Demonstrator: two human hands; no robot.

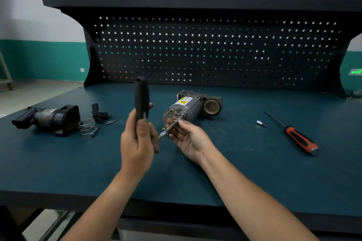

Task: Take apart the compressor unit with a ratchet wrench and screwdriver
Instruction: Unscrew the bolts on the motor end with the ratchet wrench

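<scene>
Dim, even indoor light, soft shadows, wide-angle bending at the edges, slight overall softness.

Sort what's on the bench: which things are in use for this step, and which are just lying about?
In use: ratchet wrench, gripped by left hand; extension bar, pinched by right hand; compressor unit.
Lying about: screwdriver; loose bit; removed black housing; wire spring; screws.

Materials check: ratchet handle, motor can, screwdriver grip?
Ratchet handle: matte black with no glare, looks like rubber or plastic.
Motor can: grey metal with a dull sheen, probably steel or aluminium.
Screwdriver grip: red and black with a glossy highlight, likely moulded plastic with a rubber insert.
</scene>
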